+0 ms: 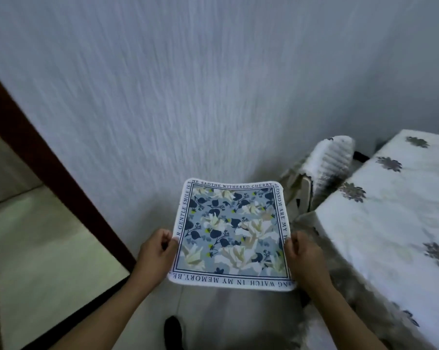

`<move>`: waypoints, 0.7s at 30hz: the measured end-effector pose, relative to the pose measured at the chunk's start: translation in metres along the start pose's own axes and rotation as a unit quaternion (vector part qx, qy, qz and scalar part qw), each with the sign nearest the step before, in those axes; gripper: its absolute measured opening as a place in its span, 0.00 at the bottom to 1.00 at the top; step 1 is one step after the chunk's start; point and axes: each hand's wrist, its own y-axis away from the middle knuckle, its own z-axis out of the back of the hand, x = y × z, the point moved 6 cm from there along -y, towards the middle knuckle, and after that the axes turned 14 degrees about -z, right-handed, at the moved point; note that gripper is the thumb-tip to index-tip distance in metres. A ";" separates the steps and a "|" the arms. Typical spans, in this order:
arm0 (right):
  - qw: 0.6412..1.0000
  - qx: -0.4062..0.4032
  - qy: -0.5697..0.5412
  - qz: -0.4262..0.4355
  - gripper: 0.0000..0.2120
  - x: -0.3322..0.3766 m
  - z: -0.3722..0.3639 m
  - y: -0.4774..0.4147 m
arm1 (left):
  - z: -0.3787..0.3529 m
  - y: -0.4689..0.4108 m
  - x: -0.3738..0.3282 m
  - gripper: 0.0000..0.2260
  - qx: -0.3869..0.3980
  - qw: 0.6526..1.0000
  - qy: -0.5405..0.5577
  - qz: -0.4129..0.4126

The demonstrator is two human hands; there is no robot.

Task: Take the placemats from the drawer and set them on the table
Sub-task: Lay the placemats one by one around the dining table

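Observation:
A square placemat [232, 233] with a blue and cream flower print and a white border with lettering is held flat in the air in front of me. My left hand [156, 253] pinches its left edge. My right hand [305, 258] grips its right edge. The table [390, 223], covered by a white cloth with grey flower motifs, stands to the right of the placemat. No drawer is in view.
A pale textured wall [188, 97] fills the view ahead. A dark wooden door frame [49, 173] runs diagonally at the left, with light floor beyond it. A chair with a white ribbed cover [329, 160] stands against the wall by the table. My dark shoe [173, 329] shows below.

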 end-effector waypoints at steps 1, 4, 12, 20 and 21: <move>1.000 -0.021 0.004 -0.016 0.11 0.000 0.003 -0.012 | -0.011 -0.027 -0.001 0.06 0.021 1.000 0.008 -0.013; 0.995 -0.069 -0.003 -0.065 0.10 0.006 0.014 -0.041 | -0.043 -0.103 -0.014 0.07 0.078 0.995 0.033 -0.058; 0.946 -0.228 -0.054 -0.223 0.09 -0.006 0.056 -0.083 | -0.157 -0.276 -0.110 0.08 0.248 0.940 0.046 -0.229; 0.853 -0.361 -0.097 -0.364 0.10 -0.080 0.094 -0.124 | -0.335 -0.348 -0.220 0.07 0.389 0.841 0.017 -0.376; 0.843 -0.372 -0.103 -0.375 0.10 -0.090 0.099 -0.137 | -0.359 -0.356 -0.232 0.07 0.402 0.829 0.017 -0.390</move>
